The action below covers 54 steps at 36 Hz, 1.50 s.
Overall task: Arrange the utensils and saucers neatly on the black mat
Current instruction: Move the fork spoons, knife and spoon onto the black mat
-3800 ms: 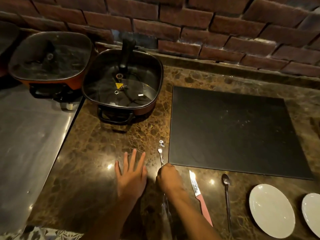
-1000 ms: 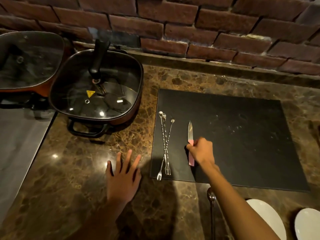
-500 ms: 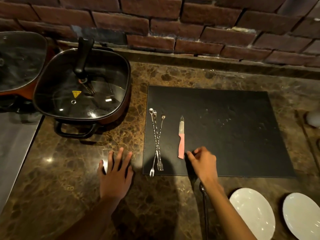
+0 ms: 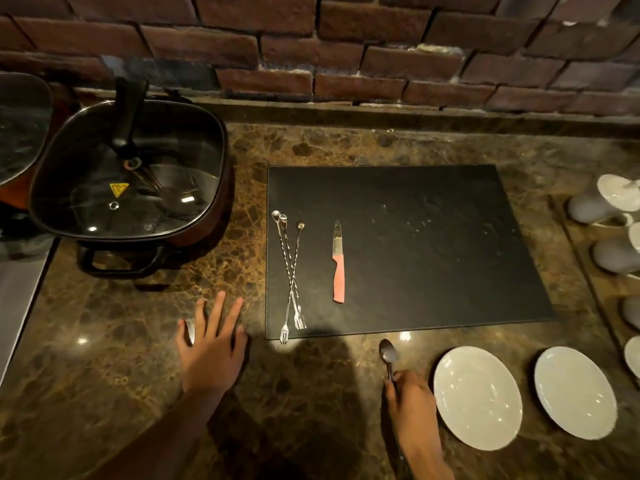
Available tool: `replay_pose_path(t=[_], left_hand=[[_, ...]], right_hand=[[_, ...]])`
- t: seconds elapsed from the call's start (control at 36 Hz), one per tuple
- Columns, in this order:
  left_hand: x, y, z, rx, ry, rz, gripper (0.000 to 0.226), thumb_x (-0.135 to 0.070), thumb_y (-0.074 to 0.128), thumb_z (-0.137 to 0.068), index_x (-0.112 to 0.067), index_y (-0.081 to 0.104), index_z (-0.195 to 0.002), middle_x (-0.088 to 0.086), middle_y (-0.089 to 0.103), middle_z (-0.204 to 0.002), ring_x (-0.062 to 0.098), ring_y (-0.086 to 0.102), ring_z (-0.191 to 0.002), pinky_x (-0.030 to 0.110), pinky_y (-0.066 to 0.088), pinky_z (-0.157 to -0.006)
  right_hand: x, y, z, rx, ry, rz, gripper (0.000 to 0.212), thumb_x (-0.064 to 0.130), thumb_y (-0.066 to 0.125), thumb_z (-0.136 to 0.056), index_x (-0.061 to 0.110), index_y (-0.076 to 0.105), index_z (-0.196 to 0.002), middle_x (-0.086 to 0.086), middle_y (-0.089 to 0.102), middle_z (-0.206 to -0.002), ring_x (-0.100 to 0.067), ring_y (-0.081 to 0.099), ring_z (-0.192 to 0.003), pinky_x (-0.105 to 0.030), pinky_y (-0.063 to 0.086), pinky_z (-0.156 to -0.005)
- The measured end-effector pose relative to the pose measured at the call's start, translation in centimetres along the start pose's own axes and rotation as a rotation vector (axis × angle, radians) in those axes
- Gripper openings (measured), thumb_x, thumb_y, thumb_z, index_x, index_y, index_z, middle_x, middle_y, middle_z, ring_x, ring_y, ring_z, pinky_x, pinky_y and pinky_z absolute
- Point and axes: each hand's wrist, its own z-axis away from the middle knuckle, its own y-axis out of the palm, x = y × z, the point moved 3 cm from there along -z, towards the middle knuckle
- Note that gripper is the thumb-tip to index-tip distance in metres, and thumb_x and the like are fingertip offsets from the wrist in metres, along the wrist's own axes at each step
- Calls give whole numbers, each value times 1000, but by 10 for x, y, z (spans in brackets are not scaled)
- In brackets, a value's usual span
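The black mat lies on the brown marble counter. On its left part rest three thin bar forks, crossed over each other, and a pink-handled knife pointing away from me. In front of the mat a dark spoon lies on the counter, and my right hand is closed around its handle. Two white saucers sit to the right of that hand. My left hand rests flat on the counter left of the mat, fingers spread.
A square electric pan with a glass lid stands at the back left, a second one beyond it. White cups on a wooden tray line the right edge. A brick wall closes the back.
My right hand let go of the knife on the mat, drew back toward me and closed on the spoon's handle. The left hand stayed put.
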Motion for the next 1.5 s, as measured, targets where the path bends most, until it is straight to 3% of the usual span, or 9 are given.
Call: replay_pose_path(t=[0.22, 0.53, 0.67, 0.86, 1.03, 1.14, 1.33, 1.5], left_hand=[[-1, -3, 0, -4, 8, 4, 57, -52, 17, -101, -45, 16, -158, -12, 11, -170, 21, 9, -157, 56, 11, -119], [-2, -5, 1, 24, -3, 10, 57, -50, 20, -100, -46, 16, -157, -13, 7, -170, 23, 11, -156, 57, 13, -117], [-4, -7, 2, 27, 13, 12, 59, -48, 22, -99, -44, 12, -158, -10, 6, -170, 27, 14, -156, 58, 16, -116], [-6, -12, 1, 79, 15, -3, 59, -47, 24, -99, -39, 24, -158, -6, 17, -169, 28, 15, -156, 60, 17, -117], [-8, -16, 2, 93, -8, 10, 60, -47, 25, -98, -42, 22, -158, -8, 14, -169, 26, 15, -156, 59, 15, -118], [-8, -15, 1, 102, -7, 5, 60, -48, 26, -99, -43, 19, -158, -10, 10, -170, 25, 12, -156, 59, 14, -118], [-7, -13, 1, 107, -12, -10, 59, -50, 24, -99, -44, 19, -158, -9, 11, -170, 25, 9, -157, 60, 14, -119], [-7, -13, 1, 113, -24, -18, 58, -51, 23, -99, -44, 20, -157, -11, 10, -170, 23, 5, -157, 59, 14, -119]], right_hand=[[11, -6, -12, 32, 22, -29, 17, 27, 65, -86, 16, 66, -73, 1, 68, -66, -14, 64, -62, -34, 54, -67], [15, -10, -16, 67, 88, -74, 21, 29, 68, -78, 14, 61, -65, -2, 66, -61, -20, 63, -63, -35, 53, -66], [15, -14, -19, 71, 123, -63, 23, 32, 69, -80, 14, 63, -68, -3, 69, -64, -25, 66, -71, -29, 45, -66], [45, -30, -71, 20, 76, -170, 22, 21, 70, -84, 14, 63, -64, -2, 66, -61, -14, 65, -59, -42, 59, -67], [91, -53, -142, -20, -9, -125, 24, 17, 69, -82, 9, 64, -60, -8, 66, -60, -19, 66, -59, -40, 54, -58], [113, -61, -178, -32, -57, -88, 29, 14, 68, -85, 11, 62, -56, -3, 61, -55, -8, 55, -49, -23, 41, -46], [134, -66, -211, -54, -59, -50, 27, 12, 60, -87, 2, 64, -63, -14, 63, -64, -23, 61, -61, -31, 46, -59], [131, -63, -210, -84, -108, -37, 24, 13, 61, -91, 2, 68, -72, -14, 67, -71, -25, 66, -67, -39, 57, -68]])
